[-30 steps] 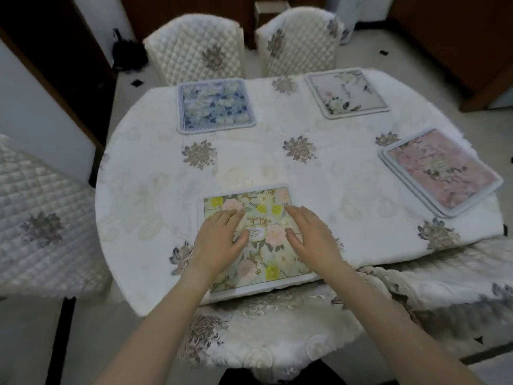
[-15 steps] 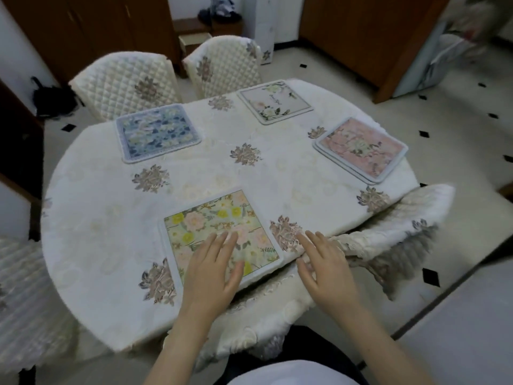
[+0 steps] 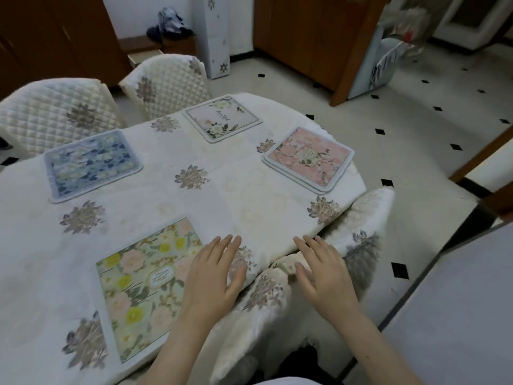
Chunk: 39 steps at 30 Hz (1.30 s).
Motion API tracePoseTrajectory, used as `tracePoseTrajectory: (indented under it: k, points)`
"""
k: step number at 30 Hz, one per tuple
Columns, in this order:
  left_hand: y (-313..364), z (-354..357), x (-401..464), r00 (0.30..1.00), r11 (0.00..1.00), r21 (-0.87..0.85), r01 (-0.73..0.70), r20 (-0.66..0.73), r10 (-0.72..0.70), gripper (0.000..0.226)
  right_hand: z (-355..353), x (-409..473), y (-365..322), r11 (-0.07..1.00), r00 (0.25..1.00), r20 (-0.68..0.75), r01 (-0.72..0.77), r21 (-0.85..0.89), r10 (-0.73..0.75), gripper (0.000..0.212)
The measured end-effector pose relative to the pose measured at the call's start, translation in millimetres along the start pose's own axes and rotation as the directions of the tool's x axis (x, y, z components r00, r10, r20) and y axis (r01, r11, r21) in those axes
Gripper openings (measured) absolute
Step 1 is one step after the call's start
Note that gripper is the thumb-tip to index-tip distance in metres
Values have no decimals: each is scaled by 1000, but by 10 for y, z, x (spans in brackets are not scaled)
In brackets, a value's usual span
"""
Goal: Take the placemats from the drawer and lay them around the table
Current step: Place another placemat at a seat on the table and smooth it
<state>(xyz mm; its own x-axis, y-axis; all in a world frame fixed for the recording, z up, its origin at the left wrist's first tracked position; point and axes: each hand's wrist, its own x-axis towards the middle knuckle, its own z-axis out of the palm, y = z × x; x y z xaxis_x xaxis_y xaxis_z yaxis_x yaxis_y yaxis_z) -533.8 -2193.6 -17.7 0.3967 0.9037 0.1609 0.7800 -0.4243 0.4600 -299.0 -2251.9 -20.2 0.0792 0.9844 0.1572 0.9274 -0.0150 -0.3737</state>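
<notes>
Nearest to me, both hands are flat and spread, fingers loosely extended, gripping nothing. My left hand (image 3: 211, 276) lies palm down at the right edge of the yellow-flowered placemat (image 3: 144, 287), its heel over the mat's border and its fingertips out on the tablecloth (image 3: 222, 190). My right hand (image 3: 324, 270) is over the table's edge where the cloth drapes onto a chair cover (image 3: 361, 226); I cannot tell whether it touches the fabric or hangs just above it.

I count four placemat spots on the table. The yellow one sits at the near edge; it has a small white oval label in the middle, but the writing is too blurred to read. To the right, near the far-right edge, the pink placemat (image 3: 308, 158) shows a second rim beneath it, so it looks like two stacked. On the left side lies the blue placemat (image 3: 93, 163). Farthest away, the white floral placemat (image 3: 222, 118) carries a script word that seems to read "Beautiful", though I am not sure.

Behind the table stand two quilted chairs (image 3: 55, 112), side by side, and beyond them brown wooden cabinets (image 3: 302, 31).
</notes>
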Motion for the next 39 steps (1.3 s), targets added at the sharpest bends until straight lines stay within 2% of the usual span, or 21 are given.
tracePoseTrajectory:
  k: [6,17,29,39]
  points:
    - [654,437,493,997,996,-47,70,-17,-71,57,-363,361,774,999,1000,1,1,33,-1,52]
    - [1731,1029,1346,997,997,29,76,11,-77,60,-840,898,2045,999,999,17,30,37,-30,53]
    - [1916,1521,2269,995,994,39,103,8,-103,56,-865,1778,2658,996,992,99,72,56,-78,54]
    - [1801,1934,3180,991,988,77,132,3,-132,54,-721,2824,3014,983,949,264,185,-23,-172,57]
